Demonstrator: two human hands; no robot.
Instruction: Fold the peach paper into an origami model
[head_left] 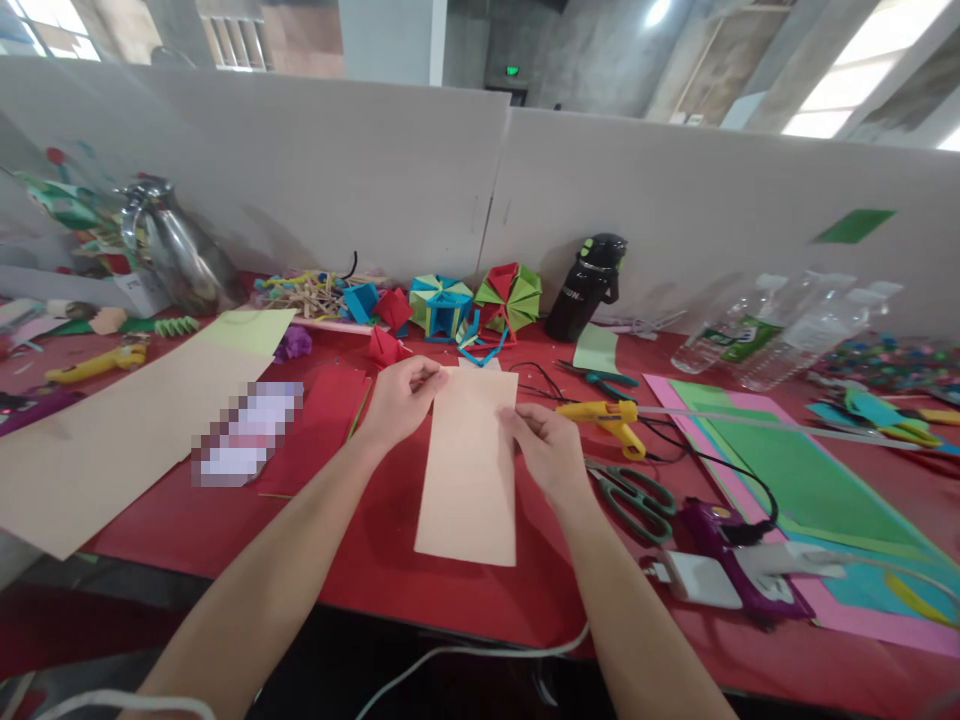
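A pale peach strip of paper [471, 480] is held upright-lengthwise over the red tabletop, in front of me. My left hand [405, 392] pinches its upper left corner between thumb and fingers. On the right edge, a little lower, my right hand [546, 445] grips the paper with thumb and fingertips. Just right of that hand lie a yellow hot glue gun [611, 422] and dark green-handled scissors [637, 500]. Red paper sheets [319, 410] lie to the left of my left hand.
Folded paper shapes [441, 305], a black bottle [585, 290] and a steel jug [176, 250] stand along the partition. At right are coloured sheets [810, 480], a purple power strip [780, 590] and plastic bottles [795, 335]. A long peach sheet [127, 440] lies left.
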